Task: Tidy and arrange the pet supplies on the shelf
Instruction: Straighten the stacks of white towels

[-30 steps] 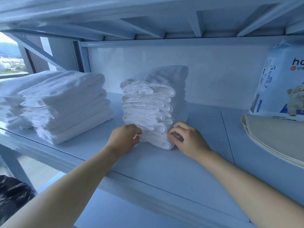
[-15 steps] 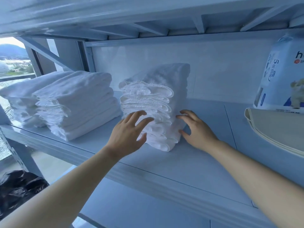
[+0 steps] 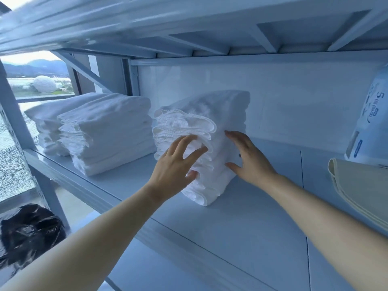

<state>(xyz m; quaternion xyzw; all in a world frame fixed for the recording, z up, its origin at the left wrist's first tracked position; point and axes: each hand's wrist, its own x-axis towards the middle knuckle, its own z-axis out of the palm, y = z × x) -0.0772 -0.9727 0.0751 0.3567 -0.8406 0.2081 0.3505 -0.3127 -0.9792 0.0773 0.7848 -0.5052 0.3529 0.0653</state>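
A stack of folded white pads [image 3: 218,114] stands in the middle of the pale blue shelf [image 3: 241,225]. My left hand [image 3: 175,164] lies flat against the stack's ruffled front, fingers spread and straight. My right hand [image 3: 248,158] presses its right side with straight fingers and the thumb low near the shelf board. Two more stacks of folded white pads [image 3: 107,131] sit side by side to the left, the farther stack [image 3: 48,120] near the window.
A white and blue pet-pad package [image 3: 371,122] stands at the far right, with a cream folded mat [image 3: 361,190] lying in front of it. A shelf level hangs close overhead. A black plastic bag [image 3: 29,234] sits below left, beside the shelf post.
Both hands went from curled at the bottom front of the middle stack to spread flat, higher on its front and right side. The camera has moved closer.
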